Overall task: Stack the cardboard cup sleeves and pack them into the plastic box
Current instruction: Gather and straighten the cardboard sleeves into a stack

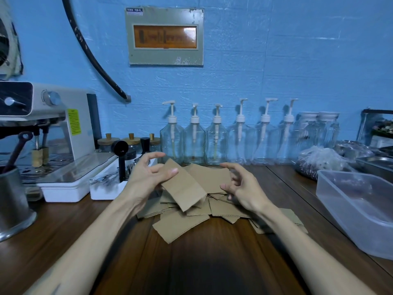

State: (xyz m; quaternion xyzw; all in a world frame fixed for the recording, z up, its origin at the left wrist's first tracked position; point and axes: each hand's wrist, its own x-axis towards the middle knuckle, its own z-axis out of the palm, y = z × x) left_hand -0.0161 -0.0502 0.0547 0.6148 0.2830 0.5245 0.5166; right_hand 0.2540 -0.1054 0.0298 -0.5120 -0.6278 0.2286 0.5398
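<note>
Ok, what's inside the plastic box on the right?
Nothing shows inside the plastic box: its translucent bottom looks bare, with no cup sleeves packed yet. Its far right part runs out of frame, so that corner cannot be checked.

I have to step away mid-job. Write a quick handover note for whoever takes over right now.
Left hand pinches one cardboard sleeve above the pile.
Right hand holds a second sleeve by its right edge.
Loose sleeves lie scattered on the wooden counter.
Plastic box, to the right, looks empty.
Done: nothing packed, no neat stack.
Left: square up the sleeves, stack them, load the box.
</note>
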